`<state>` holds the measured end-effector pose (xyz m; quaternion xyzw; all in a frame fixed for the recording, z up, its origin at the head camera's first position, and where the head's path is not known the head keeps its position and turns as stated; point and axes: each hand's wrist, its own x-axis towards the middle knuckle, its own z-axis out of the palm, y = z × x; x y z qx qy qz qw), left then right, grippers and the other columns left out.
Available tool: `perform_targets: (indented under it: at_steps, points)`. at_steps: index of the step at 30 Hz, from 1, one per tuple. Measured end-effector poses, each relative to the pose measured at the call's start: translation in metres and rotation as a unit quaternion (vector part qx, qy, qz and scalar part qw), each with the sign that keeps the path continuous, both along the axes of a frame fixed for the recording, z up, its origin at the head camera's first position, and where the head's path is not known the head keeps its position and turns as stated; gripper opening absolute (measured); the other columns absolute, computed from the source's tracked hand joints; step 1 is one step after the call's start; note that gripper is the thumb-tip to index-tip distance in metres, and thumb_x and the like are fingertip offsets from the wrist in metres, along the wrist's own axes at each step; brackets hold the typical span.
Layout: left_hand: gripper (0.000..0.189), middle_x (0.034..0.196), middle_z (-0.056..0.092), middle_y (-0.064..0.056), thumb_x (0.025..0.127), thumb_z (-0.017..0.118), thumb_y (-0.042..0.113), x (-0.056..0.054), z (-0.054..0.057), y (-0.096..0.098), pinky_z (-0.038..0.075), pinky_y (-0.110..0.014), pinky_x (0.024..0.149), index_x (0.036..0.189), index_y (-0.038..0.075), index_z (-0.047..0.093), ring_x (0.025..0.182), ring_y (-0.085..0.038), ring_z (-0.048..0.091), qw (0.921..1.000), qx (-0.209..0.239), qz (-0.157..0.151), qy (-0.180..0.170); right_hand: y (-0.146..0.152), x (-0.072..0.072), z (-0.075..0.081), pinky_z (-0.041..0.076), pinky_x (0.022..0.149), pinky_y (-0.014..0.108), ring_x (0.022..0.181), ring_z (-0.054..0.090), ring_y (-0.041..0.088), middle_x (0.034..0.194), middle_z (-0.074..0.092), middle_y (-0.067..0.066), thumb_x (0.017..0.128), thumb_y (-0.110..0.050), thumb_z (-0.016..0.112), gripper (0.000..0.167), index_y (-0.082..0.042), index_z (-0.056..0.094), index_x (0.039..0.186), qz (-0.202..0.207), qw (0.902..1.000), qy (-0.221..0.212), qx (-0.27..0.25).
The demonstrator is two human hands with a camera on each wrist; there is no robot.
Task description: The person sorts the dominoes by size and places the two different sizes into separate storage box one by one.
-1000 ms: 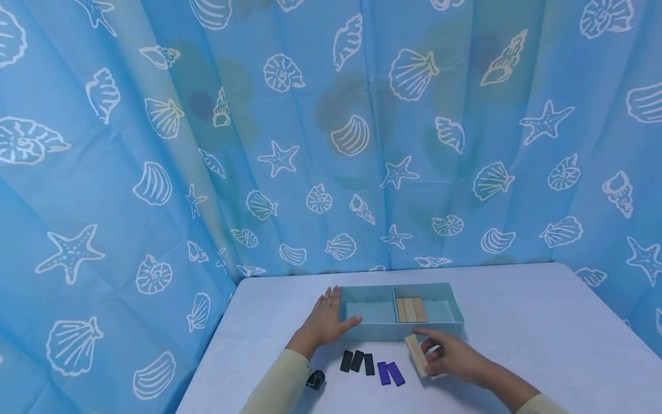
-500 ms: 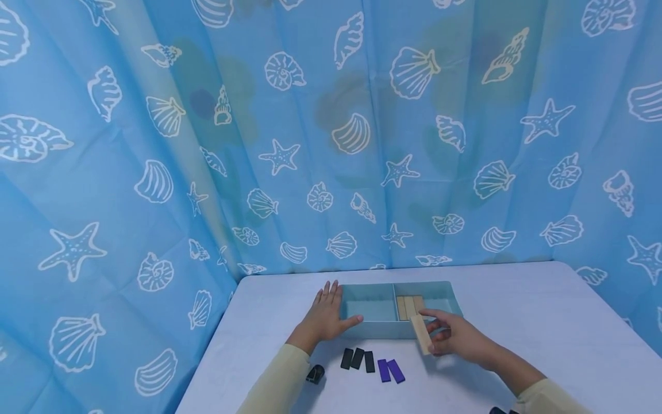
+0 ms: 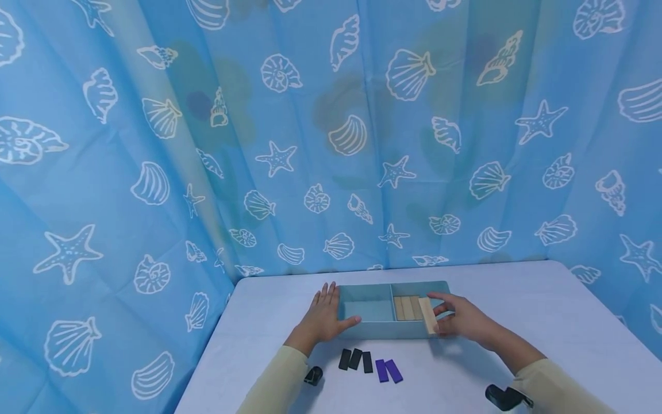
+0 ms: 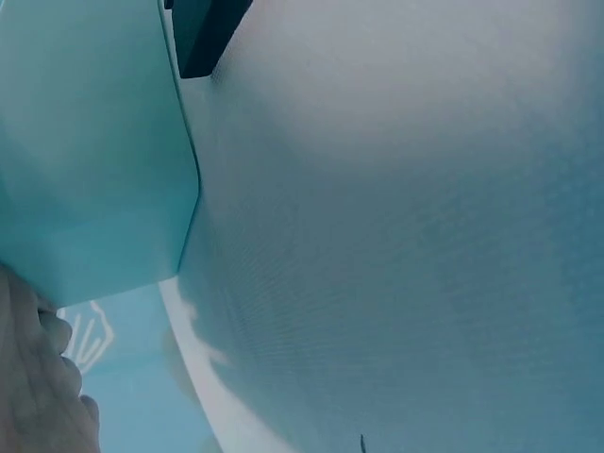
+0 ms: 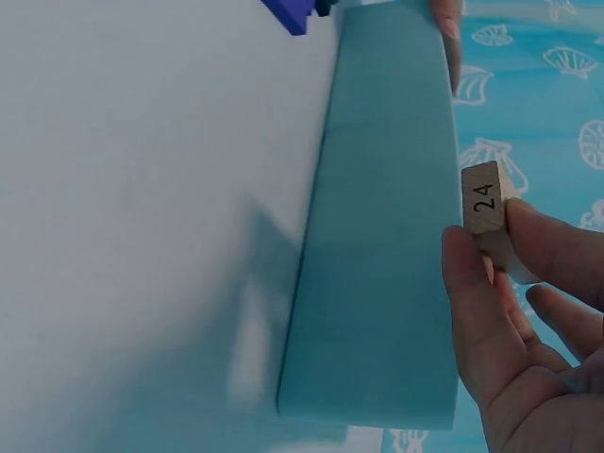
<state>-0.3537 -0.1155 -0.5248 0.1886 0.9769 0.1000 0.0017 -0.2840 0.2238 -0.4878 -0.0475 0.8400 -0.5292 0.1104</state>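
My right hand [image 3: 462, 316] pinches a pale wooden block [image 3: 427, 315] between thumb and fingers. The number 24 shows on the block's end [image 5: 482, 200] in the right wrist view. It is held at the front rim of a blue two-compartment tray [image 3: 380, 330], over the right compartment. Several similar wooden blocks [image 3: 407, 308] lie side by side in that compartment, against the divider. At the tray's left end rests my left hand [image 3: 322, 319], its fingers straight along the side and its thumb over the front rim. The left compartment [image 3: 366, 303] holds nothing visible.
In front of the tray, three black blocks [image 3: 355, 359] lie on the white table [image 3: 248, 345]. Two purple blocks [image 3: 389, 371] are to their right. Black devices sit at the left wrist [image 3: 314, 376] and right wrist [image 3: 508, 397]. A blue seashell curtain [image 3: 320, 172] hangs behind.
My right hand has carried the wooden block up from the table, away from me and slightly right, to the tray's front rim. The left hand stays at the tray's left end.
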Motion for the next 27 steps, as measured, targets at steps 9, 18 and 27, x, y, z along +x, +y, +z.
perform_targets:
  at_steps: [9, 18, 27]
  points:
    - [0.106, 0.162, 0.008, -0.011, 0.086, 0.042, 0.077, 0.001, 0.002, 0.000, 0.005, -0.046, 0.117, 0.155, 0.002, 0.014, 0.148, -0.027, -0.001, 1.0000, 0.005, 0.000, -0.004, 0.000, -0.013, 0.002, 0.058, 0.076, 0.039, 0.090, 0.064, 0.025, 0.115, 0.055, 0.018, 0.082, 0.004, 0.071, 0.077, -0.002, 0.034, 0.148, -0.007, 0.9998, -0.003, -0.018]
    - [0.106, 0.162, 0.009, -0.011, 0.086, 0.044, 0.076, 0.001, 0.001, 0.002, 0.004, -0.045, 0.117, 0.155, 0.003, 0.014, 0.148, -0.027, 0.000, 1.0000, 0.006, 0.005, 0.002, 0.001, -0.021, 0.010, 0.057, 0.076, 0.041, 0.090, 0.063, 0.026, 0.115, 0.054, 0.021, 0.082, 0.005, 0.072, 0.077, 0.003, 0.031, 0.147, -0.028, 0.9995, 0.003, 0.010]
    - [0.105, 0.162, 0.010, -0.012, 0.086, 0.045, 0.076, 0.001, 0.000, 0.002, 0.005, -0.047, 0.117, 0.155, 0.002, 0.015, 0.148, -0.027, 0.001, 0.9999, 0.014, 0.006, 0.002, 0.000, -0.030, 0.006, 0.058, 0.074, 0.038, 0.084, 0.065, 0.025, 0.111, 0.054, 0.021, 0.083, 0.010, 0.066, 0.074, 0.004, 0.030, 0.147, -0.034, 0.9993, 0.008, 0.015]
